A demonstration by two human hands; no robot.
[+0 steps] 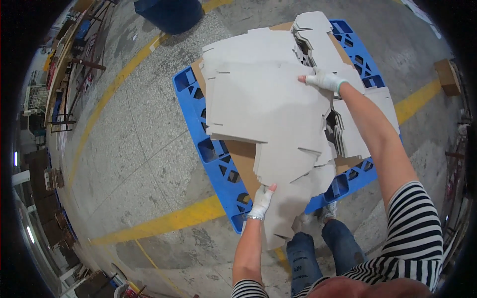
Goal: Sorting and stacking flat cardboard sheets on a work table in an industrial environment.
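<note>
Flat white cardboard box blanks (278, 104) lie in overlapping stacks, with slots and cut-out flaps along their edges. My left hand (262, 202), in a white glove with the thumb tip bare, is closed on the left edge of the near end of the top blank. Its thumb lies on top and its fingers are hidden below. My right hand (324, 80), gloved the same way, grips the far right edge of the blank, thumb pointing left across the surface. The near end of the blank hangs past the pallet edge, above my legs.
A blue plastic pallet (218, 166) with a brown cardboard sheet (242, 161) carries the stacks. Beyond it stands a dark blue bin (171, 15). A brown carton (447, 78) sits at the right. Yellow lines (164, 223) cross the concrete floor. Shelving (59, 74) lines the left.
</note>
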